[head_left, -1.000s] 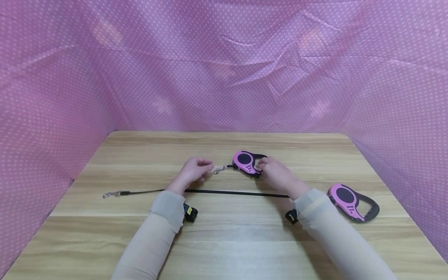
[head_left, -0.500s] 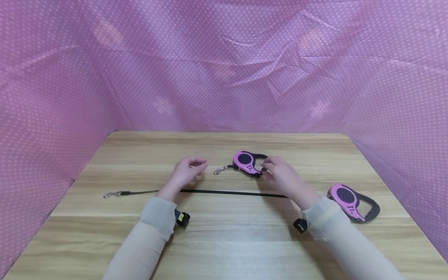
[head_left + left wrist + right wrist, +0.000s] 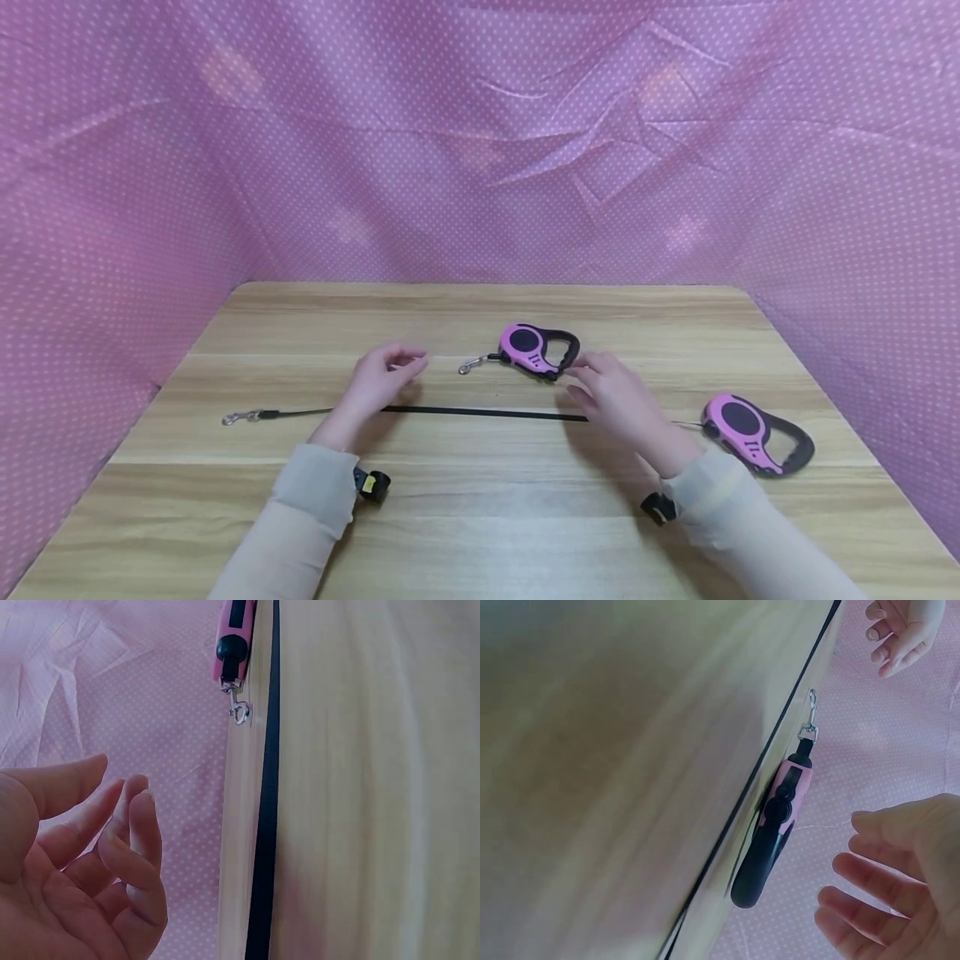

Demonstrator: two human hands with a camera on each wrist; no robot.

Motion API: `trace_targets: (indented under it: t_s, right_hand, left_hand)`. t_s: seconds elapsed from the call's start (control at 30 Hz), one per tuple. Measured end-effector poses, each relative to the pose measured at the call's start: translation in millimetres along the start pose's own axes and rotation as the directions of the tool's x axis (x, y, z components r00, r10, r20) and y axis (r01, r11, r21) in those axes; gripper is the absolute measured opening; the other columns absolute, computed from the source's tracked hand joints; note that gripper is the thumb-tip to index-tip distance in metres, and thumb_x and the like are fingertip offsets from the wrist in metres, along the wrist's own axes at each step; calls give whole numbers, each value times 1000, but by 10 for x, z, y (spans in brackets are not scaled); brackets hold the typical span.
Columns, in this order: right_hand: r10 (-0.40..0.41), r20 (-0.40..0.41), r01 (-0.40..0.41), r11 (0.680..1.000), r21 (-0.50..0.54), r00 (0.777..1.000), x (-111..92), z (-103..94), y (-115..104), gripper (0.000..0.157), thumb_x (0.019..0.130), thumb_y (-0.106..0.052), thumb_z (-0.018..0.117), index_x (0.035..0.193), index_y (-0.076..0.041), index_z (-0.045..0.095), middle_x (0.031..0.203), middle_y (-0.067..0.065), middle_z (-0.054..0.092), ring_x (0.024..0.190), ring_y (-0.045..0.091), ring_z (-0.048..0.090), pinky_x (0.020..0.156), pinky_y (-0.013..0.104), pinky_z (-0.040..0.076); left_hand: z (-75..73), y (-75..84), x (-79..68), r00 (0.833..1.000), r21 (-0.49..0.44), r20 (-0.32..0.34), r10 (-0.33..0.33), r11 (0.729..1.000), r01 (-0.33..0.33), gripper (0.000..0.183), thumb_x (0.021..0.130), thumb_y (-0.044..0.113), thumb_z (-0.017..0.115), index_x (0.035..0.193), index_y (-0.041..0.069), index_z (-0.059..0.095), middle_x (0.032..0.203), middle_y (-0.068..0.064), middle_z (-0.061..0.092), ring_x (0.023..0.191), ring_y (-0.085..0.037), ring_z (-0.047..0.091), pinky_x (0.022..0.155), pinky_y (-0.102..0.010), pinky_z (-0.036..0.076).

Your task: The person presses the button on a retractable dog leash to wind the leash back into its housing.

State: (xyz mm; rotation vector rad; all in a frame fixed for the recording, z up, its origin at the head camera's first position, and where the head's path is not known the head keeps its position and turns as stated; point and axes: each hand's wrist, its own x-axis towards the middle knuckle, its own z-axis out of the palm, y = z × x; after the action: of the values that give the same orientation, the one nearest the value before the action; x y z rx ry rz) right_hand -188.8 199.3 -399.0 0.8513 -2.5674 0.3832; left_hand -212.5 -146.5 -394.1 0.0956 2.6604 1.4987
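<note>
A pink and black retractable leash [image 3: 522,340] lies toward the back of the table, its metal clip [image 3: 471,365] pointing left. My right hand [image 3: 618,400] is just right of its black handle, fingers loosely bent and holding nothing; the right wrist view shows a gap between them. To the left of the clip, my left hand [image 3: 375,382] hovers with relaxed fingers and nothing in them. A second pink leash [image 3: 741,421] lies at the right, its black strap [image 3: 480,412] drawn out leftward beneath both hands. The strap ends in a metal clip [image 3: 242,417] at the left.
The wooden table [image 3: 480,517] has rounded back corners. Pink dotted cloth [image 3: 480,167] hangs behind it and along both sides. A black camera band sits on each wrist below the pale sleeves.
Both hands have moved apart and nearer the body. My right hand has come away from the back leash's handle, and my left hand has drawn left from its clip. Both leashes stay put.
</note>
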Motion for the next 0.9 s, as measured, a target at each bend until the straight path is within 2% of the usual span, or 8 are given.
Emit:
trace_targets:
  t_s: [0.23, 0.33, 0.53, 0.7, 0.9]
  right_hand:
    - [-12, -25, 12, 1000, -13, 1000, -128, 2, 9, 27, 83, -9, 77, 106, 3, 71, 102, 17, 71, 96, 33, 65, 89, 46, 54]
    - [-5, -18, 5, 1000, -17, 1000, -183, -4, 5, 26, 84, -10, 76, 107, 2, 71, 103, 16, 71, 97, 32, 65, 88, 46, 55]
    - [22, 5, -22, 1000, -3, 1000, -291, -33, -27, 26, 86, -16, 74, 107, -1, 71, 104, 13, 71, 98, 30, 65, 89, 46, 54]
    - [35, 7, -35, 999, 12, 999, -360, -63, -50, 28, 86, -17, 73, 109, -1, 71, 104, 13, 72, 99, 30, 65, 90, 47, 54]
    - [62, 18, -62, 998, 14, 998, -419, -96, -75, 27, 88, -17, 72, 110, -2, 71, 105, 13, 72, 99, 31, 66, 89, 48, 54]
  left_hand:
    - [-92, -77, -119, 999, 4, 19, -26, 1000, 26, 39, 100, 31, 59, 130, 5, 60, 118, -15, 65, 102, -29, 62, 84, -33, 52]
    - [-120, -114, -180, 999, 25, 29, -23, 999, 22, 39, 99, 30, 59, 129, 6, 61, 118, -14, 65, 100, -27, 62, 79, -34, 54]
    - [-160, -159, -327, 996, 77, 92, 8, 997, -15, 39, 99, 29, 59, 130, 6, 60, 114, -14, 66, 93, -26, 63, 71, -35, 56]
    - [-230, -196, -421, 995, 76, 100, -24, 997, 17, 41, 99, 30, 60, 133, 8, 58, 115, -14, 65, 87, -24, 63, 64, -35, 56]
    - [-357, -244, -477, 996, 161, 93, -9, 987, -6, 42, 99, 35, 59, 132, 8, 59, 116, -12, 66, 95, -23, 63, 72, -33, 54]
